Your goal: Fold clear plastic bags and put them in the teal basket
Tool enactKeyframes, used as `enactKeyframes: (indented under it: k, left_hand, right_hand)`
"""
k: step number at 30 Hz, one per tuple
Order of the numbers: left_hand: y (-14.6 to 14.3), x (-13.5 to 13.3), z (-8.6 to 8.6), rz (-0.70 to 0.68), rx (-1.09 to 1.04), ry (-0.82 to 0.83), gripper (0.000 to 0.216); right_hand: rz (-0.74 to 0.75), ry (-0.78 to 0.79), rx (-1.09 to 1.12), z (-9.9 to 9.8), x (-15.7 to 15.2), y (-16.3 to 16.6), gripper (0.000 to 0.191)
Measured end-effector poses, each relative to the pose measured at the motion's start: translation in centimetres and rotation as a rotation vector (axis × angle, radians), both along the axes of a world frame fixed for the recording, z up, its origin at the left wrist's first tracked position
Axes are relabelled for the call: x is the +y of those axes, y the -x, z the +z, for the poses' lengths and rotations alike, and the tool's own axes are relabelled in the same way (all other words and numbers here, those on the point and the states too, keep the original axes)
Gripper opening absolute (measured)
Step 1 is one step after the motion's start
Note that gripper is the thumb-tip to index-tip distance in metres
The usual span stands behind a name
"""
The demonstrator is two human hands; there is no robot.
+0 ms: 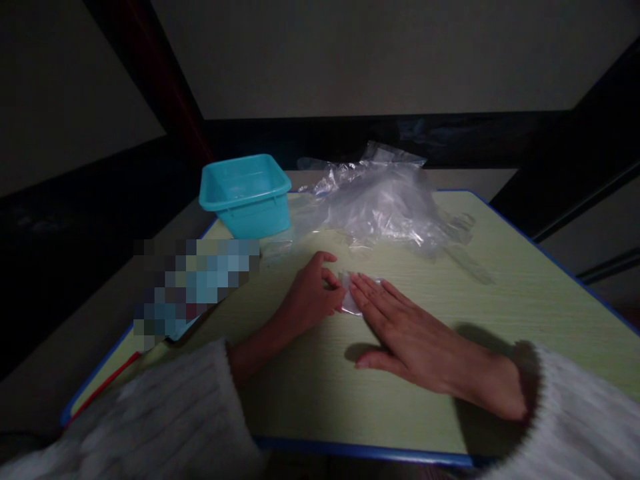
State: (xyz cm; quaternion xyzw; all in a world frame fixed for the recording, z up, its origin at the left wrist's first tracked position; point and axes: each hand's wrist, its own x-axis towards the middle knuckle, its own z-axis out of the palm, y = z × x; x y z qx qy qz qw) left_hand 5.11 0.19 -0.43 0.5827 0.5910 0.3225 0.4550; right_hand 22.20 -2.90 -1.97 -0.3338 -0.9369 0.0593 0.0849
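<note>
My right hand lies flat, fingers stretched out, pressing on a small folded piece of clear plastic on the pale green table. My left hand sits just left of it with fingers curled, pinching the plastic's left edge. Both wrists wear white knitted sleeves.
A heap of crumpled clear plastic bags lies at the back of the table. A turquoise plastic tub stands at the back left. A blurred-out object rests at the left edge. The table has a blue rim; dark frame bars stand behind.
</note>
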Motion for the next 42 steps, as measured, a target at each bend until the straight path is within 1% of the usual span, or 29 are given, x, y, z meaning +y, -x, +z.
enactKeyframes:
  k: [3, 7, 13, 15, 17, 21, 24, 27, 29, 33, 37, 42]
  left_hand:
    - [0.0, -0.1, 0.2, -0.006, 0.01, 0.01, 0.043]
    - [0.3, -0.3, 0.4, -0.016, 0.006, 0.02, 0.038]
    - [1.2, -0.3, 0.1, -0.001, -0.02, -0.013, 0.031]
    - [1.4, -0.4, -0.1, -0.004, -0.008, -0.086, 0.027]
    - [1.5, -0.5, -0.3, -0.013, 0.034, -0.204, 0.023]
    - [1.4, -0.9, -0.7, -0.047, 0.238, -0.464, 0.014]
    - [1.4, -1.6, -0.9, -0.16, 0.396, -0.655, 0.015]
    - [1.5, -2.3, -1.1, -0.282, 0.525, -0.779, 0.026]
    - [1.5, -2.8, -1.2, -0.351, 0.63, -0.785, 0.036]
    - [1.5, -3.4, -1.5, -0.453, 0.811, -0.694, 0.05]
    - [1.4, -3.5, -1.5, -0.484, 0.9, -0.643, 0.057]
    - [1.5, -3.5, -1.7, -0.509, 0.954, -0.623, 0.061]
  right_hand:
    - [-0.01, 0.024, -0.008, -0.3, 0.1, -0.2, 0.089]
    - [-0.005, 0.019, 0.002, -0.2, 0.1, -0.2, 0.088]
    - [-0.016, 0.035, -0.025, -0.1, 0.1, 0.1, 0.084]
    - [-0.019, 0.036, -0.017, -0.1, 0.1, 0.1, 0.082]
    - [-0.026, 0.042, -0.018, 0.0, 0.1, 0.2, 0.082]
    - [-0.026, 0.059, -0.045, 0.3, 0.0, 0.3, 0.085]
    - [-0.025, 0.019, -0.034, 0.5, 0.0, 0.1, 0.092]
    - [-0.046, -0.06, -0.002, 0.7, 0.2, -0.4, 0.092]
    - [-0.071, -0.098, 0.007, 0.7, 0.3, -0.8, 0.09]
    - [-0.136, -0.104, -0.013, 0.6, 0.7, -1.5, 0.087]
    - [-0.154, -0.082, -0.043, 0.7, 0.7, -1.6, 0.084]
    - [-0.148, -0.064, -0.068, 0.8, 0.7, -1.5, 0.086]
